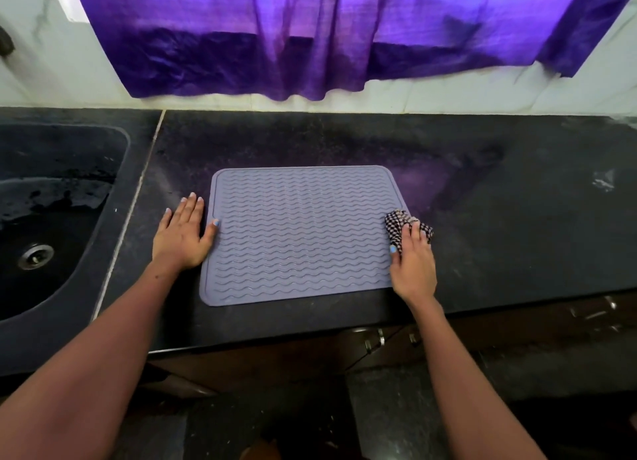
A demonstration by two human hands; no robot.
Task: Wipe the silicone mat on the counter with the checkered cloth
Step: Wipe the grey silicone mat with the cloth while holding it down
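Centrally, the silicone mat [303, 233] lies flat on the dark stone counter [499, 225], its long edges parallel to the counter's front edge and its ridged, wavy surface facing up. To the left of the counter, past a pale seam, sits a dark sink [51, 218] with a metal drain; water stands on part of its basin. Behind the counter, a purple curtain [310, 35] hangs over the pale wall, its hem ending just above the countertop. Cabinet handles [375, 339] show below the front edge. Nothing rests on the mat other than the hands and cloth. The left hand [182, 235] lies flat beside the mat's left edge, fingers straight on the counter, thumb tip touching the mat's rim. The right hand [413, 263] rests at the mat's right edge, fingers curled over the bunched checkered cloth [403, 225], holding it down where mat and counter meet.
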